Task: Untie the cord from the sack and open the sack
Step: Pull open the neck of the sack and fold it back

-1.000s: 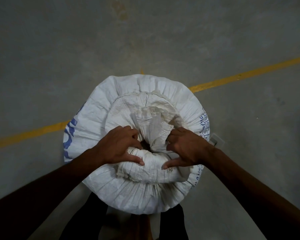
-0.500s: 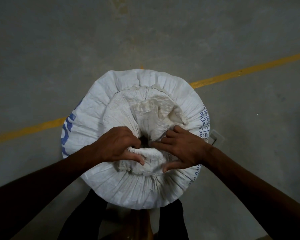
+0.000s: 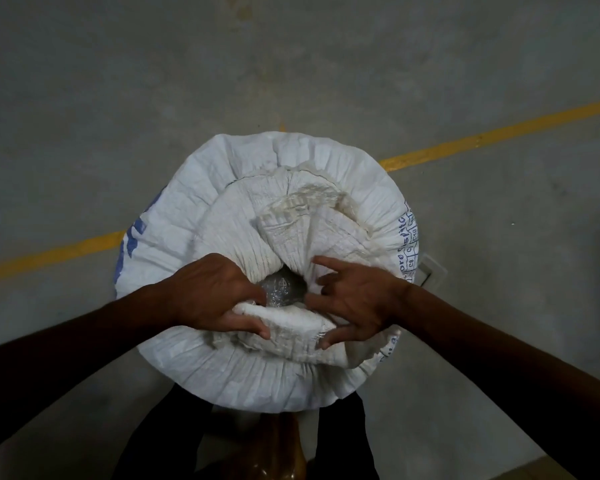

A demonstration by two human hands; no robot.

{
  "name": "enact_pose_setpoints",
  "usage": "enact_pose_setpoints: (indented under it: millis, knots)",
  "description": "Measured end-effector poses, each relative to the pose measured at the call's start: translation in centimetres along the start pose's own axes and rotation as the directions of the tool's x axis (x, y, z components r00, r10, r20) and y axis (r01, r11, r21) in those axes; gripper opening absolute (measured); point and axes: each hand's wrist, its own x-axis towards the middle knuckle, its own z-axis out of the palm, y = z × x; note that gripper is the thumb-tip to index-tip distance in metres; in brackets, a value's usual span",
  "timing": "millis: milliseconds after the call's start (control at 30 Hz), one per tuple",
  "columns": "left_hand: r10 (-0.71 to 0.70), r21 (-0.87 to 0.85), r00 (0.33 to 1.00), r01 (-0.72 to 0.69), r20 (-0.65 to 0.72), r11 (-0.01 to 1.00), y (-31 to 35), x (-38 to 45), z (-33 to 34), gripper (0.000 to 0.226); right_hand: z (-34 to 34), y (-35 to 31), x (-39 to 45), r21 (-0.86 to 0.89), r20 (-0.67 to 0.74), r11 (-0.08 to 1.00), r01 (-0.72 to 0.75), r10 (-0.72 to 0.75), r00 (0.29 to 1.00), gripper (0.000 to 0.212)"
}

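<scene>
A grey concrete floor (image 3: 153, 98) fills the view, crossed on a slant by a painted yellow line (image 3: 499, 133) that passes behind the white woven sack (image 3: 222, 372). The sack stands upright on the floor directly in front of the person, full and round, with blue print (image 3: 132, 237) on its left flank and small blue lettering (image 3: 407, 244) on its right.

No cord can be seen anywhere on the sack or the floor, so the untying looks finished. The opening is underway but not complete: the gathered neck fabric (image 3: 291, 216) has loosened into a puffed collar on top, and a small dark mouth (image 3: 283, 289) has appeared at the middle, with something glinting inside that is too dim to identify. The far side of the collar is bunched and folded inward, so the mouth needs to be spread much wider and the folds pulled outward.

The left hand (image 3: 215, 299) is curled tight on the near-left rim of the mouth, its fingers hooked over a rolled fold of fabric and gripping it. The right hand (image 3: 354, 299) is looser, with its fingers spread: the upper ones press against the fabric at the right of the mouth, the lower ones and the thumb pinch the near rolled edge (image 3: 291, 323), which runs between the two hands.
</scene>
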Motion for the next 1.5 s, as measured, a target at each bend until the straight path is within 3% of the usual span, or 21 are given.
enact_pose_setpoints:
  millis: [200,400,500,667,800,900,1000,1100,1233,1300,1367,1467,1500]
  knots:
    - [0.004,0.088,0.998,-0.009,0.062,0.996,-0.5,-1.0,-0.6,0.058,-0.4,-0.9,-1.1,0.15,-0.034,0.974,-0.169,0.176,0.984,0.083]
    - [-0.058,0.11,0.962,0.029,0.268,0.994,0.0,-1.5,-0.7,0.077,-0.2,-2.2,-1.8,0.259,0.159,0.923,-0.285,0.25,0.955,0.101]
    - [-0.072,0.124,0.94,0.032,0.332,0.992,0.2,-1.4,-1.1,0.076,0.3,-2.1,-2.5,0.215,0.097,0.943,-0.253,0.237,0.967,0.091]
    - [-0.055,0.156,0.945,0.005,0.321,0.988,0.1,-1.2,-1.2,0.101,1.0,-2.3,-3.3,0.152,0.021,0.967,-0.204,0.203,0.979,0.08]
    - [-0.006,0.179,0.956,-0.048,0.292,0.983,-0.2,-1.6,-1.1,0.089,-0.1,-2.5,-4.1,0.196,0.143,0.917,-0.348,0.325,0.935,0.095]
    - [0.053,0.181,0.952,-0.112,0.301,0.977,-0.4,-1.8,-0.8,0.086,0.2,-2.3,-5.4,0.169,0.208,0.911,-0.375,0.339,0.917,0.088]
    - [0.122,0.163,0.944,-0.178,0.306,0.97,-0.1,-1.7,-0.6,0.084,1.2,-2.0,-6.0,0.146,0.127,0.955,-0.258,0.24,0.962,0.078]
    - [0.204,0.188,0.947,-0.254,0.249,0.949,0.4,-1.5,-0.5,0.077,2.1,-2.4,-5.8,0.054,0.058,0.994,-0.098,0.095,0.994,0.081]
    - [0.248,0.209,0.946,-0.291,0.209,0.934,0.7,-1.3,-0.3,0.068,1.8,-3.1,-4.0,0.239,-0.012,0.97,-0.035,0.039,0.999,0.077]
    - [0.233,0.147,0.943,-0.272,0.236,0.951,1.0,-1.4,-0.4,0.062,1.3,-3.5,-2.8,0.429,-0.036,0.899,-0.086,0.112,0.993,0.065]
    - [0.259,0.113,0.939,-0.289,0.226,0.951,1.1,-1.5,-0.7,0.053,0.6,-4.2,-1.7,0.556,0.046,0.809,-0.191,0.2,0.979,0.064]
    - [0.288,0.089,0.924,-0.319,0.253,0.944,1.0,-1.7,-0.7,0.047,0.5,-4.3,-0.7,0.474,0.15,0.836,-0.277,0.234,0.961,0.085]
    - [0.29,0.059,0.917,-0.317,0.272,0.947,1.0,-1.7,-0.7,0.047,0.6,-4.1,-0.6,0.431,0.143,0.864,-0.26,0.22,0.965,0.081]
